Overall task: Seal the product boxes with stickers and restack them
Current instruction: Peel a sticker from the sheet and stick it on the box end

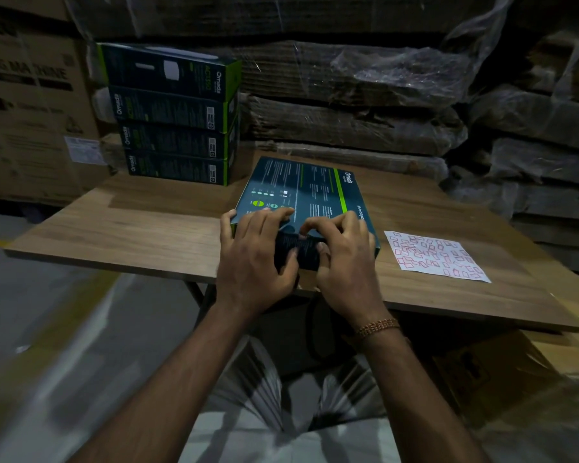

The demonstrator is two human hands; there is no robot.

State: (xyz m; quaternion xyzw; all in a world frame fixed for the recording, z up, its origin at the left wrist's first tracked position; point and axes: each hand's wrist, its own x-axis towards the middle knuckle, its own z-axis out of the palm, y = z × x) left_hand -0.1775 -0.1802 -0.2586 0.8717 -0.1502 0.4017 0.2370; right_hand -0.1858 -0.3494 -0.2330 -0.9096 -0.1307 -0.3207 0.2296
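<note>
Both hands are working at the near edge of a flat, dark teal cardboard product box (301, 198) with a bright green stripe and small white print, which is lying on a brown wood-grain tabletop (131, 228). Left hand (253, 262) is gripping the box's near left corner, its fingers curling over the top face and its thumb lying against the dark front side. Right hand (343, 259) is sitting just beside it, fingers bent and bunched so the fingertips are pressing down on the box's near top edge, with the thumb against the front side; whether a sticker is pinched under those fingertips cannot be told. A beaded copper-coloured bracelet (378, 327) is circling the right wrist.

To the right of the box, apart from it, a white paper sheet of small red-outlined stickers (435, 255) is lying flat on the tabletop. At the far left corner of the table, a stack of four matching dark green-edged product boxes (174, 118) is standing with the long sides facing the viewer, well apart from the box being handled.

Behind the table, bundles of flattened brown cardboard wrapped in clear plastic film (365, 105) are piling up to the top of the view. A large brown shipping carton (30, 105) with faded black lettering is standing at the far left. Below the table edge, the person's pale trousers (281, 429) are showing.
</note>
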